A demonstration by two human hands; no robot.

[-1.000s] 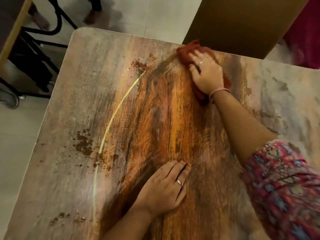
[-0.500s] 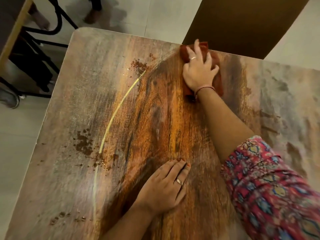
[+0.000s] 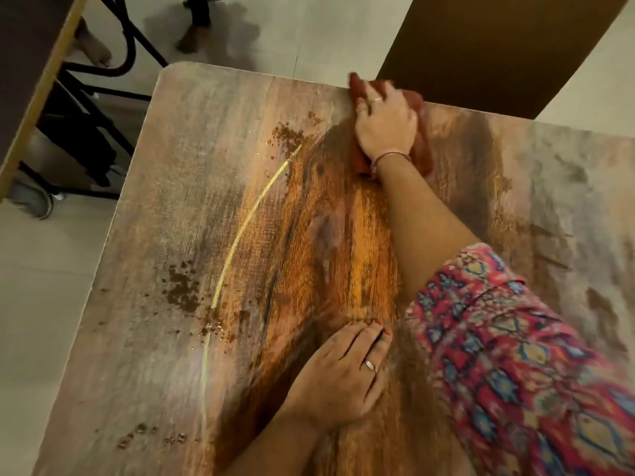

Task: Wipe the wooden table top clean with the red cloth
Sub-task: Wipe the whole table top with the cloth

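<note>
The wooden table top fills most of the view, with a curved yellow line across it. My right hand presses flat on the red cloth at the table's far edge, and the cloth shows around my fingers and wrist. My left hand lies palm down on the wood near the front, fingers together, holding nothing. Brown crumbs sit just left of the cloth. A larger crumb patch lies at mid left, and a few specks at the front left.
A brown panel stands behind the far edge. Black metal furniture legs and another table's edge are at the far left on the pale tiled floor. Someone's foot is on the floor beyond the table.
My right hand has slid the red cloth leftward and slightly farther along the far edge, closer to the upper crumb patch. My left hand has stayed in place.
</note>
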